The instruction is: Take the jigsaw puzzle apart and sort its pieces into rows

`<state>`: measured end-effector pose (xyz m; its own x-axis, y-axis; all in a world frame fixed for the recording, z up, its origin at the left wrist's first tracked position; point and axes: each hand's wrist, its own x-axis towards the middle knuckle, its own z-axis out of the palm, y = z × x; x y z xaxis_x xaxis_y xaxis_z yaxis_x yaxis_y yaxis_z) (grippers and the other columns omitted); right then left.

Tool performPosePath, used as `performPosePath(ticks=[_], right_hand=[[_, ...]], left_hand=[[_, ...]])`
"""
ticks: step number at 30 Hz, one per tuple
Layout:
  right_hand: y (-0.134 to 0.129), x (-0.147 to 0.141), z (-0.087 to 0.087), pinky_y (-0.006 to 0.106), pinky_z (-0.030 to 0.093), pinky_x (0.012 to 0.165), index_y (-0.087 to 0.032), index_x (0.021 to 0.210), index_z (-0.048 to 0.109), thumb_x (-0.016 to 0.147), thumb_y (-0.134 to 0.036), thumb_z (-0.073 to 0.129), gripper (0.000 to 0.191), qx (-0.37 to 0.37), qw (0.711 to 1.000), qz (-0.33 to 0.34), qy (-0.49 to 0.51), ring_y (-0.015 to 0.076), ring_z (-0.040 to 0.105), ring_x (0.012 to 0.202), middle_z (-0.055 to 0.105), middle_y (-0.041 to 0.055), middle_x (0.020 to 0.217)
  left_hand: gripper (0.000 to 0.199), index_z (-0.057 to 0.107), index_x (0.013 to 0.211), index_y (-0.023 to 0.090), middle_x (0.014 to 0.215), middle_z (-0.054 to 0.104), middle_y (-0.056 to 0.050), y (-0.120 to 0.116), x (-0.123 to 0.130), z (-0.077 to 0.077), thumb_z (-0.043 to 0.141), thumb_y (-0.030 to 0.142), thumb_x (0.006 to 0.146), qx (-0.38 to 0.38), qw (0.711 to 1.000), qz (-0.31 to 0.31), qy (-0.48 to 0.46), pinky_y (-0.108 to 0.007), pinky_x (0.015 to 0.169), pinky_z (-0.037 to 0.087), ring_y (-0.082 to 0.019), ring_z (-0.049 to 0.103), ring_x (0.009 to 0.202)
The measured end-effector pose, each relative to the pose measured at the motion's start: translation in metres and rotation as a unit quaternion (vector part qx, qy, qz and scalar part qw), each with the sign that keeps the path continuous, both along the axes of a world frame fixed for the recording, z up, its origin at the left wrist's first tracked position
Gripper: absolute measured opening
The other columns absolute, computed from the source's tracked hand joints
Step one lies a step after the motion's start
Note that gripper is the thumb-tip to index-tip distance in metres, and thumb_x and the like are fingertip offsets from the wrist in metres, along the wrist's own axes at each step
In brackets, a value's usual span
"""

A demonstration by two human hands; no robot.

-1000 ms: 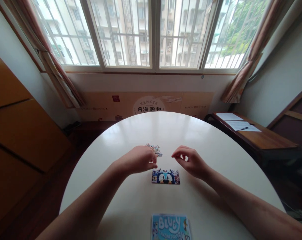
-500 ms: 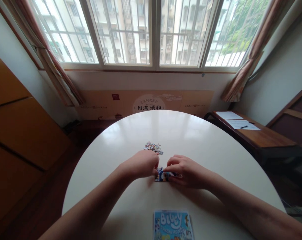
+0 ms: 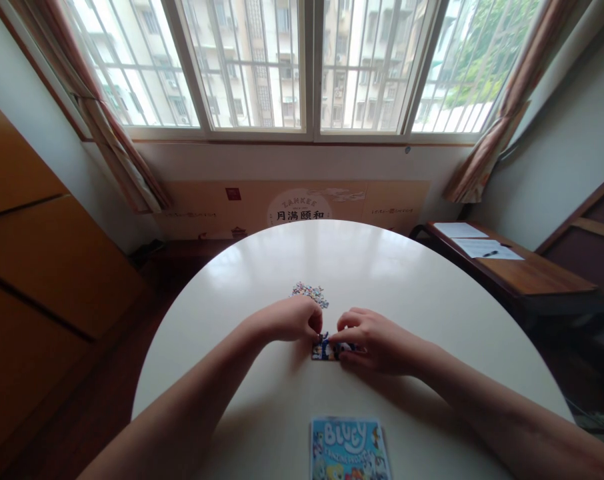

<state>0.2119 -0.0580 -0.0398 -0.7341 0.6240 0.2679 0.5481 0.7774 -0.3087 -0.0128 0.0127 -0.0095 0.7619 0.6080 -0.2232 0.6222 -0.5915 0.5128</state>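
A small joined section of jigsaw puzzle in dark blue and white lies on the white round table. My left hand is at its upper left corner, thumb and fingers pinched together; whatever is between the fingertips is too small to name. Over the right part of the section rests my right hand, fingers spread, the index fingertip touching the top and the lower fingers at the bottom edge. Just beyond my left hand is a pile of loose puzzle pieces.
Near me on the table lies a blue picture sheet reading "BLUEY". A wooden side table with papers and a dark pen stands at the right. Orange-brown cabinets are at the left, windows and curtains ahead.
My left hand has moved slightly up from the section, uncovering more of its left side. My right hand stays nearly in place. The view has shifted a little.
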Motion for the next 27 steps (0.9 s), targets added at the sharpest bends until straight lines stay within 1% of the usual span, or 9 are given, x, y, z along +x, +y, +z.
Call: performPosePath(ticks=[3, 6, 11, 14, 17, 20, 23, 27], right_hand=[[0.000, 0.000, 0.000, 0.035, 0.046, 0.077, -0.028, 0.113, 0.070, 0.086, -0.025, 0.065, 0.028, -0.010, 1.000, -0.010, -0.001, 0.0207, 0.057, 0.087, 0.065, 0.0073, 0.101], [-0.001, 0.000, -0.001, 0.036, 0.047, 0.078, -0.028, 0.114, 0.070, 0.085, -0.025, 0.066, 0.029, -0.016, 1.000, -0.024, -0.001, 0.0209, 0.057, 0.089, 0.065, 0.0076, 0.102], [0.000, 0.000, -0.003, 0.035, 0.047, 0.079, -0.029, 0.113, 0.071, 0.085, -0.025, 0.067, 0.029, -0.010, 1.000, -0.025, -0.001, 0.0205, 0.058, 0.089, 0.066, 0.0071, 0.102], [0.000, 0.000, -0.002, 0.035, 0.047, 0.078, -0.028, 0.114, 0.070, 0.085, -0.025, 0.067, 0.029, -0.005, 1.000, -0.020, 0.002, 0.0203, 0.058, 0.088, 0.066, 0.0072, 0.101], [0.000, 0.001, -0.001, 0.035, 0.047, 0.076, -0.028, 0.113, 0.071, 0.085, -0.025, 0.067, 0.028, 0.000, 1.000, -0.014, 0.001, 0.0207, 0.057, 0.087, 0.066, 0.0077, 0.100], [0.001, 0.004, 0.000, 0.035, 0.047, 0.076, -0.028, 0.110, 0.072, 0.085, -0.024, 0.067, 0.026, -0.002, 1.000, -0.011, -0.001, 0.0208, 0.057, 0.088, 0.066, 0.0076, 0.100], [0.001, 0.006, 0.001, 0.035, 0.047, 0.077, -0.027, 0.106, 0.073, 0.084, -0.024, 0.068, 0.022, -0.003, 1.000, -0.009, 0.002, 0.0205, 0.058, 0.089, 0.067, 0.0070, 0.099], [0.002, 0.007, 0.003, 0.034, 0.048, 0.076, -0.027, 0.106, 0.074, 0.084, -0.024, 0.069, 0.023, -0.008, 1.000, -0.005, 0.005, 0.0201, 0.058, 0.087, 0.067, 0.0066, 0.096]], left_hand=[[0.013, 0.074, 0.077, 0.018, 0.072, 0.071, 0.000, 0.009, -0.004, 0.000, 0.066, 0.020, 0.067, -0.039, 0.999, -0.003, -0.036, -0.023, 0.060, 0.043, -0.015, 0.062, 0.068], [0.012, 0.073, 0.077, 0.017, 0.071, 0.070, 0.000, 0.016, -0.007, 0.002, 0.065, 0.020, 0.069, -0.063, 0.996, 0.008, -0.068, -0.023, 0.061, 0.044, -0.015, 0.062, 0.068], [0.015, 0.073, 0.080, 0.016, 0.075, 0.072, -0.002, 0.018, -0.012, 0.005, 0.064, 0.019, 0.069, -0.070, 0.992, 0.037, -0.096, -0.025, 0.064, 0.046, -0.016, 0.064, 0.072], [0.014, 0.074, 0.080, 0.017, 0.077, 0.072, -0.002, 0.015, -0.011, 0.005, 0.066, 0.021, 0.070, -0.036, 0.997, 0.023, -0.071, -0.025, 0.065, 0.046, -0.017, 0.064, 0.073], [0.018, 0.076, 0.088, 0.020, 0.079, 0.072, -0.001, 0.010, -0.008, 0.002, 0.068, 0.025, 0.072, 0.008, 0.999, -0.011, -0.040, -0.024, 0.064, 0.044, -0.016, 0.063, 0.072], [0.022, 0.076, 0.093, 0.023, 0.080, 0.072, 0.000, 0.006, -0.004, -0.002, 0.066, 0.020, 0.073, 0.049, 0.997, -0.043, -0.039, -0.024, 0.064, 0.043, -0.016, 0.063, 0.072], [0.022, 0.077, 0.086, 0.023, 0.080, 0.072, -0.001, 0.004, -0.003, -0.003, 0.064, 0.013, 0.072, 0.087, 0.994, -0.053, -0.042, -0.026, 0.067, 0.044, -0.017, 0.063, 0.074], [0.020, 0.077, 0.081, 0.023, 0.080, 0.073, -0.002, 0.003, -0.002, -0.003, 0.063, 0.012, 0.071, 0.100, 0.993, -0.046, -0.031, -0.028, 0.070, 0.045, -0.019, 0.064, 0.074]])
